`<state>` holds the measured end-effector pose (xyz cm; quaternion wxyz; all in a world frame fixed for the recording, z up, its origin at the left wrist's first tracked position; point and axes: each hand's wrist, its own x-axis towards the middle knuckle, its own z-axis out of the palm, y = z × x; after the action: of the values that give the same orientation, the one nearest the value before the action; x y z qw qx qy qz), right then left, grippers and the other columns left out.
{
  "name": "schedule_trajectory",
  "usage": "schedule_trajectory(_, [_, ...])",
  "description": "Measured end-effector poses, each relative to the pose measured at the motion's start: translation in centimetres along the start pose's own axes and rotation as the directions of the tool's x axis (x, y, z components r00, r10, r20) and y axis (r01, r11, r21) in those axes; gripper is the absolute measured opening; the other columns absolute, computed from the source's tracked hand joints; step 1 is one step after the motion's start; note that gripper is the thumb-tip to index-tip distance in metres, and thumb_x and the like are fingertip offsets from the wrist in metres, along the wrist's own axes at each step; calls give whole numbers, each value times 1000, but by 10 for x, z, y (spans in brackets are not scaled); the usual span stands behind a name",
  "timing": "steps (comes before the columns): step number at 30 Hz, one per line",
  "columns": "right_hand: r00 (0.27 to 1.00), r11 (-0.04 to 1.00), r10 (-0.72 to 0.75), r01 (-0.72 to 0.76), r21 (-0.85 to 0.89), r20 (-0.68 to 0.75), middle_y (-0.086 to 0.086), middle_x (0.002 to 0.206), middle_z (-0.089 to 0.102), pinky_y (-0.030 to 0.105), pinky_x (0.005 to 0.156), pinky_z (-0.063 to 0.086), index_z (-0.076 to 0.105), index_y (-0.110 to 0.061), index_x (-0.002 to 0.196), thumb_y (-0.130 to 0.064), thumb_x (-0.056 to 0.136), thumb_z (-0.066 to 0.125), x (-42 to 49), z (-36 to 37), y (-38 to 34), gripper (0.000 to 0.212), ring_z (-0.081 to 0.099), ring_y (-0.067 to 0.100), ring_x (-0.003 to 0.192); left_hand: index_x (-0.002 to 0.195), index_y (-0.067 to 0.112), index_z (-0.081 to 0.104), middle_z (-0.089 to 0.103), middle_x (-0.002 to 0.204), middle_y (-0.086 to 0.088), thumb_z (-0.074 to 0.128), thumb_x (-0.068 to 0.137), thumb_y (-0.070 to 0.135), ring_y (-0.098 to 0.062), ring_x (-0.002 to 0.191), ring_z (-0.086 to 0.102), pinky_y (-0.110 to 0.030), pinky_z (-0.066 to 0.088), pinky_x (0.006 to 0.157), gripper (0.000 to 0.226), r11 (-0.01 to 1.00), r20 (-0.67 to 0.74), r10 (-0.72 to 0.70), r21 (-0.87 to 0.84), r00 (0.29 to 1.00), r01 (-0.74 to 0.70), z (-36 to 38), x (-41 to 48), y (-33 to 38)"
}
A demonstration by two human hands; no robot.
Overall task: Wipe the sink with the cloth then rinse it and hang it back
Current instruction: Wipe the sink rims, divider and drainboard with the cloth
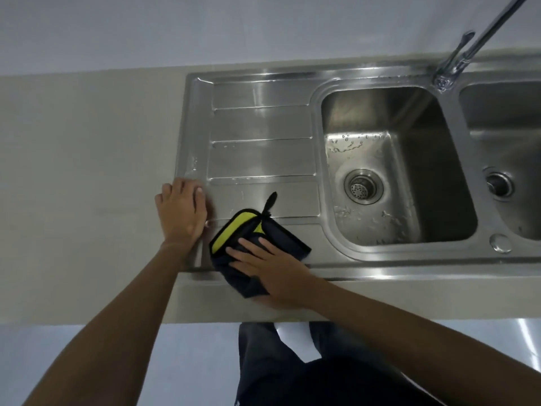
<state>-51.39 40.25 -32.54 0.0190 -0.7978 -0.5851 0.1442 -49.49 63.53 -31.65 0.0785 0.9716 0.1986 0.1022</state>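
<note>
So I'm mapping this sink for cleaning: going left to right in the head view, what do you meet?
Bare countertop → left hand → cloth under the right hand → left basin's drain strainer → faucet base → right basin's drain.

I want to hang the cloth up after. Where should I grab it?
Probably by the black loop at the cloth's far corner. It sticks out free on the drainboard, away from the right hand pressing the cloth flat. Come from above, from the sink's back side, and pinch the loop.
</note>
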Motion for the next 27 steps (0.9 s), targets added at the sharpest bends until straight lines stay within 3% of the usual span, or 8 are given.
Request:
schedule_trajectory(3, [1000, 1000, 21, -21, -15, -5, 0, 155, 27, 43, 117, 12, 37, -20, 143, -46, 83, 20, -30, 1, 17, 68, 16, 23, 143, 104, 10, 57, 55, 115, -13, 37, 90, 25, -33, 101, 48, -42, 37, 82, 28, 997, -7, 64, -48, 998, -64, 2, 12, -12])
schedule_trajectory(6, [994, 994, 110, -111, -5, -24, -5, 156, 23, 38, 115, 6, 34, -25, 144, -51, 84, 33, -64, 3, 34, 65, 12, 17, 143, 121, 8, 50, 47, 132, -13, 40, 91, 23, -34, 123, 43, -45, 37, 99, 36, 987, 29, 124, -104, 992, -120, 10, 24, -22])
schedule_trajectory(11, [963, 965, 258, -252, 72, -82, -9, 155, 25, 40, 111, 16, 33, -30, 144, -50, 81, 39, -56, 4, 6, 66, 23, 19, 143, 146, 5, 29, 22, 156, -11, 27, 94, 32, -30, 145, 16, -43, 12, 118, 59, 986, 163, 110, -139, 981, -87, 24, 38, -40])
schedule_trajectory(15, [985, 988, 139, -131, 83, -99, -9, 155, 26, 41, 111, 12, 29, -27, 146, -50, 87, 31, 7, 6, -26, 63, 20, 20, 143, 148, 9, 27, 18, 158, -5, 29, 101, 22, -23, 147, 13, -37, 6, 120, 49, 968, 146, 96, -243, 985, -59, 28, 37, -44])
schedule_trajectory(18, [996, 989, 48, -36, 143, -77, -9, 157, 17, 40, 116, 0, 19, -29, 149, -49, 91, 25, 60, 7, -45, 61, 6, 19, 146, 145, 11, 36, 28, 155, -3, 32, 101, 18, -20, 145, 22, -34, 15, 119, 44, 947, 92, 102, -314, 991, -68, 23, 39, -50])
schedule_trajectory(21, [992, 992, 43, -28, 124, -118, -9, 158, 16, 41, 117, 3, 20, -30, 149, -48, 93, 25, 83, 5, -38, 59, 5, 17, 147, 143, 14, 40, 34, 152, 1, 30, 102, 21, -15, 142, 27, -28, 21, 117, 43, 932, 87, 166, -341, 982, -127, 14, 43, -62])
schedule_trajectory(24, [966, 980, 194, -184, 70, -172, -8, 156, 23, 42, 116, 10, 27, -29, 147, -51, 90, 32, 86, 0, -5, 61, 16, 19, 145, 144, 11, 38, 32, 153, -2, 26, 100, 24, -17, 143, 26, -30, 20, 117, 48, 928, 99, 249, -311, 963, -207, 15, 46, -71])
schedule_trajectory(27, [872, 900, 436, -425, 96, -223, -8, 155, 26, 42, 115, 13, 30, -27, 147, -49, 90, 39, 71, -6, 35, 61, 21, 20, 144, 146, 9, 33, 28, 155, -4, 27, 100, 21, -19, 145, 21, -34, 17, 119, 48, 926, 104, 262, -306, 959, -220, 20, 44, -72])
